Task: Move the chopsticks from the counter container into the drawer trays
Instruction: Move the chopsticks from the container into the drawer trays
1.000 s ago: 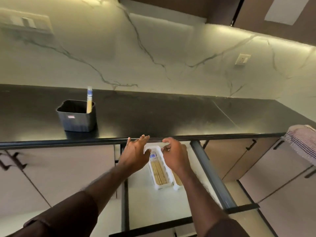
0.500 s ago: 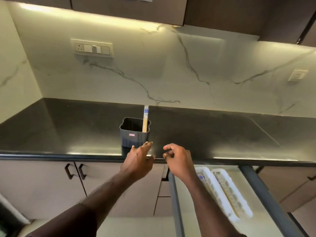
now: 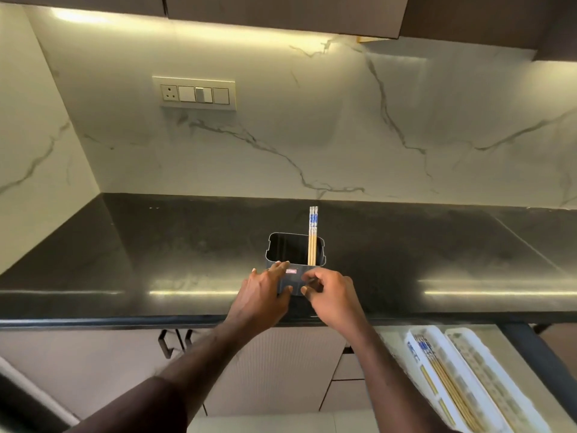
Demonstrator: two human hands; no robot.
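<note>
Head view looks down on a dark counter (image 3: 156, 260) where a dark grey container (image 3: 295, 254) stands near the front edge, with a few chopsticks (image 3: 313, 235) upright against its right inner wall, their patterned blue-and-white tops rising above the rim. Both hands are at the container's near face. The left hand (image 3: 265, 292) has its fingers spread and fairly straight, fingertips at the container's left front corner and the thumb low on its front wall. The right hand (image 3: 331, 295) sits just beside it, fingers curled inward in front of the container's lower right part; whether they actually touch the wall cannot be told, and nothing is seen between them. The chopsticks stand just beyond and above the right hand, apart from both hands.

Counter surface stretches wide to the left and right of the container, running back to a marble wall (image 3: 312, 135) with a switch plate (image 3: 195, 93). Below the counter edge at lower right, an open drawer (image 3: 537, 360) holds two white trays (image 3: 462, 379) side by side; the left one carries chopsticks lying lengthwise. Cabinet doors with dark handles (image 3: 165, 343) sit under the counter at left.
</note>
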